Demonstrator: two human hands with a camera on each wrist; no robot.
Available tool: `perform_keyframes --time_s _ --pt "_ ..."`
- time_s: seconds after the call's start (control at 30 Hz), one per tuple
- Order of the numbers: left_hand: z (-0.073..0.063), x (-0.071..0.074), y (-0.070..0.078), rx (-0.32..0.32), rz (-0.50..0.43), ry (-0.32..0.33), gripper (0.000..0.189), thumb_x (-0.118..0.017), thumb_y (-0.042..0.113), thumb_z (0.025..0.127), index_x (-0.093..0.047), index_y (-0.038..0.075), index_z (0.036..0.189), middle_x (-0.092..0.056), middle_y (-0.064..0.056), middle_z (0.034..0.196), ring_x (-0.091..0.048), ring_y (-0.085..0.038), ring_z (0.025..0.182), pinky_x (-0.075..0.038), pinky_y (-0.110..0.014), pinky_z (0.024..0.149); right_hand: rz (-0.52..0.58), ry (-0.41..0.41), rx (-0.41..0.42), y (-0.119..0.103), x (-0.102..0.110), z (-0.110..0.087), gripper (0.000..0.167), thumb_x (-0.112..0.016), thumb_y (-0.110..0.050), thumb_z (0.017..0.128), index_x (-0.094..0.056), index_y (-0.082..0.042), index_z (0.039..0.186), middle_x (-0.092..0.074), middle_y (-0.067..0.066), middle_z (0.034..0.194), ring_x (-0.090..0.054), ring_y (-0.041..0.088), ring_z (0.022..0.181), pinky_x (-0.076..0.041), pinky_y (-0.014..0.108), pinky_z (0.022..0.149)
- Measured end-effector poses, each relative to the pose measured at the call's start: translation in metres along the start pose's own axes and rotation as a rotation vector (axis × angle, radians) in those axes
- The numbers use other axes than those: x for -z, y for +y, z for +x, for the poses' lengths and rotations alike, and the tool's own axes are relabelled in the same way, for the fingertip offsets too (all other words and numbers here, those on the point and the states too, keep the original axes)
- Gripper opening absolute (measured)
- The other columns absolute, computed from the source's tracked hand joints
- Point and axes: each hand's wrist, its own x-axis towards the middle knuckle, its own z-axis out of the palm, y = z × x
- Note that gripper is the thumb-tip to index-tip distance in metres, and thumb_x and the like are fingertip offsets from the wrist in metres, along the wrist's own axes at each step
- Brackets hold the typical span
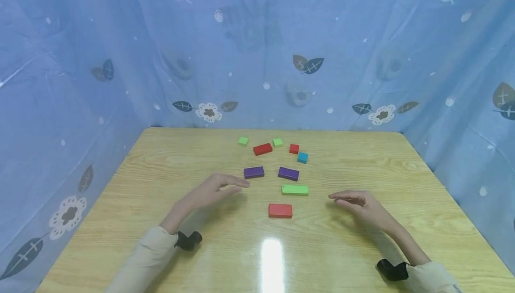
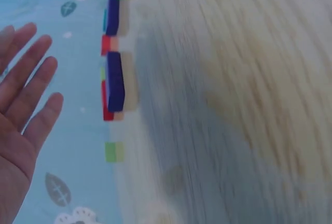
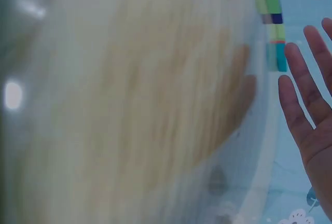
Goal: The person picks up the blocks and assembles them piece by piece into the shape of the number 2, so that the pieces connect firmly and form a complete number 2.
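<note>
My left hand (image 1: 213, 190) hovers over the table with fingers extended, its fingertips near the left purple block (image 1: 254, 172). In the left wrist view that hand (image 2: 23, 94) holds nothing. My right hand (image 1: 358, 203) is raised above the wood to the right of the long green block (image 1: 295, 190), and it too is bare of any object; the right wrist view shows its fingers (image 3: 298, 79) straight and spread. Between the hands lie a red block (image 1: 280, 210), nearest to me, and a second purple block (image 1: 288, 174).
Farther back sit a dark red block (image 1: 263, 149), two small green blocks (image 1: 243, 141), a small red block (image 1: 294, 149) and a blue block (image 1: 302, 158). A blue patterned curtain (image 1: 257, 82) borders the wooden table (image 1: 181, 150) behind and at the sides.
</note>
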Motion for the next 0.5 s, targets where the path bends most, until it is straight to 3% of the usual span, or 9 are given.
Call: perform_keyframes --time_s 0.17,0.33,0.5 --pt "0.005 -0.008 0.004 0.021 -0.033 0.055 0.030 -0.060 0.027 0.095 -0.069 0.008 0.116 -0.068 0.003 0.116 -0.062 -0.014 0.109 -0.048 -0.031 0.093 0.005 -0.094 -0.039 0.005 0.000 0.000 0.026 -0.058 -0.009 0.095 -0.065 -0.001 0.118 -0.066 0.013 0.117 -0.061 0.008 0.106 -0.049 0.022 0.087" --pt "0.014 -0.025 0.004 0.043 -0.085 0.120 0.023 -0.068 0.019 0.089 -0.073 0.007 0.107 -0.071 0.000 0.106 -0.066 -0.013 0.096 -0.051 -0.027 0.085 0.038 -0.149 -0.047 0.009 0.001 0.001 0.027 -0.058 -0.009 0.096 -0.064 0.003 0.119 -0.065 0.018 0.116 -0.064 0.013 0.103 -0.050 0.023 0.086" --pt "0.024 -0.048 0.005 0.085 -0.105 0.122 0.027 -0.073 0.016 0.085 -0.071 0.004 0.109 -0.070 -0.004 0.110 -0.063 -0.018 0.104 -0.049 -0.026 0.090 0.072 -0.182 -0.045 0.011 0.003 0.000 0.029 -0.059 -0.009 0.095 -0.061 0.004 0.121 -0.065 0.020 0.116 -0.063 0.016 0.105 -0.050 0.024 0.086"
